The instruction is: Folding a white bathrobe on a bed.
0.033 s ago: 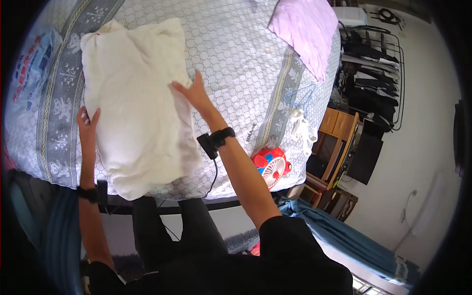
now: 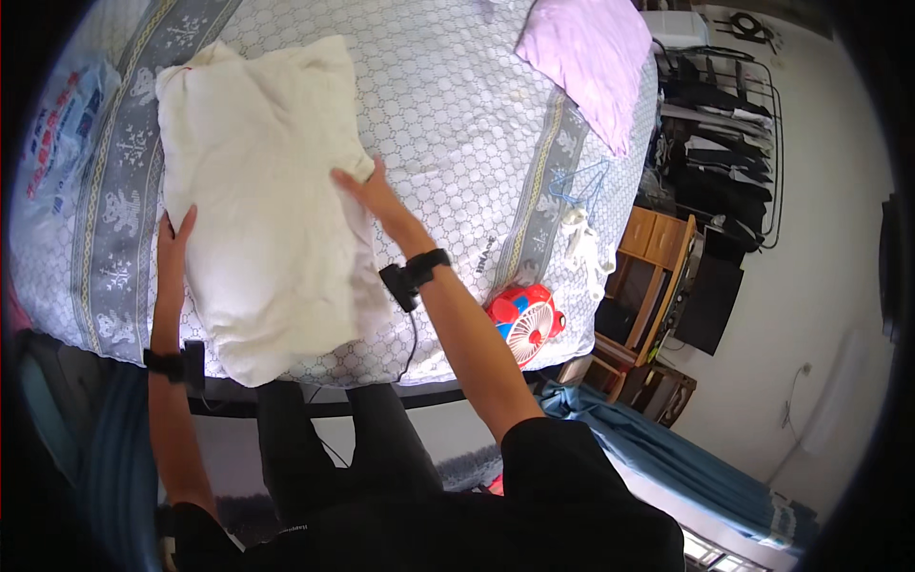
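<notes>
A cream-white pillow (image 2: 267,200) lies flat and lengthwise on the bed in front of me, its cover loose along the right side. At its left edge is my left hand (image 2: 174,238), thumb on top and the other fingers tucked out of sight at the rim. My right hand (image 2: 375,195) grips the opposite edge, with its thumb over the cloth and its fingers partly hidden. Both hands hold the pillow at about mid-length.
The bed wears a white and grey patterned bedspread (image 2: 448,143). A pink pillow (image 2: 596,57) lies far right, above a blue hanger (image 2: 581,181), white cloth (image 2: 583,248) and a red fan (image 2: 529,326). A plastic bag (image 2: 62,133) rests at the left. Clothes hang on a rack (image 2: 720,153).
My right hand has closed from a spread pose onto the pillow's right edge. My left fingers have slipped in at the left edge. The pillow lies in nearly the same place.
</notes>
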{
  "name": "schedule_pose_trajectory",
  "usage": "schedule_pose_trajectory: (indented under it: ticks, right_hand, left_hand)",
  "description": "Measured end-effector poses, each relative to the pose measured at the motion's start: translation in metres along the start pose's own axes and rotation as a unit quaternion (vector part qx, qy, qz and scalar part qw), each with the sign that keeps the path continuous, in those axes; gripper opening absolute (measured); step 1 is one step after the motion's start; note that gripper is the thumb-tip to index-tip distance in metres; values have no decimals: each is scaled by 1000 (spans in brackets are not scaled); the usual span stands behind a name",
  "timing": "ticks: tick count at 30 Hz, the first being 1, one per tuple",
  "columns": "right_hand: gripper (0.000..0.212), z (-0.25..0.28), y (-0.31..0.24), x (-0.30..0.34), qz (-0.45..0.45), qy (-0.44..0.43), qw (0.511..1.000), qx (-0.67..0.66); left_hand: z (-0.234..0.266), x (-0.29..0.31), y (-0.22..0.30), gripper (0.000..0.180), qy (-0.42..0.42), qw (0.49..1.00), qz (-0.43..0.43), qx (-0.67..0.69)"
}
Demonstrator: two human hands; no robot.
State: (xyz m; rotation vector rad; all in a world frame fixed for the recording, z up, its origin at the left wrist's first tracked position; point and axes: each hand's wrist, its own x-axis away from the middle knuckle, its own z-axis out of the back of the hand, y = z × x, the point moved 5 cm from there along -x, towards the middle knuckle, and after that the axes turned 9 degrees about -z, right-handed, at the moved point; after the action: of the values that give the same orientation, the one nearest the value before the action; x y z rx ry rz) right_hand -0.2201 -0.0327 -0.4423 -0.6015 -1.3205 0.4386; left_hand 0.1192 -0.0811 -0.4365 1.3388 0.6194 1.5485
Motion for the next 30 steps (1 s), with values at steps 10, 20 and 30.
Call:
schedule_pose_trajectory:
  ticks: [10, 20, 30]
  right_hand:
    - [68, -26, 19, 96, -96, -179, 962, -181]
    - [68, 33, 23, 293, -6, -76, 997, -15]
    - [57, 92, -74, 316, 63, -51, 987, -138]
  left_hand:
    - [2, 38, -2, 57, -100, 943, 128, 291]
    - [46, 232, 51, 53, -63, 985, 24, 159]
    - [-16, 206, 210, 51, -129, 983, -93, 97]
